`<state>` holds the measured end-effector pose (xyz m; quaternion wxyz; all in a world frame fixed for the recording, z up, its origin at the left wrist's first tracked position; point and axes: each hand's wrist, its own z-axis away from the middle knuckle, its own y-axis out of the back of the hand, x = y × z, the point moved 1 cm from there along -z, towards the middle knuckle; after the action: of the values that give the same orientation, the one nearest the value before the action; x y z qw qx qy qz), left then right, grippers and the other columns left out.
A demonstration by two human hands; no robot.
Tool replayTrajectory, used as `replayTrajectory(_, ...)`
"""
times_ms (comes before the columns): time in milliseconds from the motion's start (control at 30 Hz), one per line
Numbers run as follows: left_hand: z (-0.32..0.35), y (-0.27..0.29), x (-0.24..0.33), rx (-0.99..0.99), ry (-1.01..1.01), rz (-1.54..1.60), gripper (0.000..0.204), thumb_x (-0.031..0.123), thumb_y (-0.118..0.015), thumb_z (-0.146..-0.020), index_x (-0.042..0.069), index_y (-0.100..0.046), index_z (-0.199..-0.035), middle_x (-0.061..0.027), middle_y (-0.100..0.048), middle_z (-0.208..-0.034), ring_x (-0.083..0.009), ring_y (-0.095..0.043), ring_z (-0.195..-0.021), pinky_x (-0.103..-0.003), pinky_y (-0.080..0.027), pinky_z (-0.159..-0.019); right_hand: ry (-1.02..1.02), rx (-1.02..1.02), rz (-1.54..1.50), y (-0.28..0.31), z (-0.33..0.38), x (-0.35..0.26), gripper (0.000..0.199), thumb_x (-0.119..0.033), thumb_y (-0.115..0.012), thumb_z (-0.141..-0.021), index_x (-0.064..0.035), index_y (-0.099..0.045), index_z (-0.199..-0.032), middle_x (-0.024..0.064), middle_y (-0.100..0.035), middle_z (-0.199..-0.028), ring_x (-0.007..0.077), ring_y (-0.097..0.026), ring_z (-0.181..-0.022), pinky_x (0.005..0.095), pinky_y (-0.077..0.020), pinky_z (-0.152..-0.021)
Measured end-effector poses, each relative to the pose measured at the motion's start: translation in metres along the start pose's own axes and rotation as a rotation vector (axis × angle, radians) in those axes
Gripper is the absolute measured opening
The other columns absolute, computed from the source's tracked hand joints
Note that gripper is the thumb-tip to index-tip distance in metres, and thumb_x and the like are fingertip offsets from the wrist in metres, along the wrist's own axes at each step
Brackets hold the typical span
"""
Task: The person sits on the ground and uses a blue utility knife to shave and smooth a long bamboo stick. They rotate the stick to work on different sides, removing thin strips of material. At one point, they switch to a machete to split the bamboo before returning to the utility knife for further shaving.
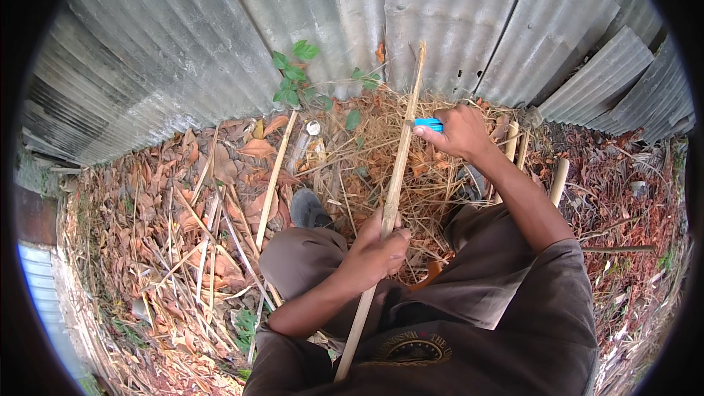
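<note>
A long pale stick, bamboo or wood, runs from against my body up toward the metal fence, its far tip thin and ragged. My left hand is wrapped round it near its middle, in front of my knees. Farther up, my right hand grips a tool with a bright blue handle. The tool's front end meets the side of the stick; its blade is too small to make out, so I cannot tell its exact kind. Thin shavings lie on the ground around the stick's upper part.
A corrugated metal fence stands close in front. Pale sticks and dry leaves cover the ground at left. More cut poles lie at right. A green plant grows by the fence, near a clear plastic bottle.
</note>
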<state>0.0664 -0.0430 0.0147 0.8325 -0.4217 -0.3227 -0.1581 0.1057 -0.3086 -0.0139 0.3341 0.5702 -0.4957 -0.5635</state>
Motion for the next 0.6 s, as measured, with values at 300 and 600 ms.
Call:
replayTrajectory(300,0.007,-0.001,-0.013,-0.068,0.019,-0.134,0.016,0.008,-0.047,-0.097,0.012,-0.034,-0.104,0.0029,-0.036,-0.064,-0.0053,-0.031,-0.046,-0.022,-0.028,-0.042,-0.290,-0.003,0.035,0.004,-0.021,0.047,0.084,-0.080,-0.038,-0.081,-0.0030,-0.067,-0.063,0.0187,-0.057,-0.053,0.0376,-0.062,-0.059,0.0478,-0.0484,-0.058)
replayTrajectory(600,0.011,0.002,-0.019,-0.094,0.078,-0.203,0.019,0.007,-0.048,-0.095,0.010,-0.035,-0.108,0.0032,-0.038,-0.061,-0.0046,-0.032,-0.044,-0.022,-0.026,-0.040,-0.251,-0.082,0.029,0.014,0.000,0.057,0.083,-0.078,-0.040,-0.081,-0.0018,-0.067,-0.063,0.0181,-0.057,-0.052,0.0371,-0.063,-0.058,0.0484,-0.0492,-0.061)
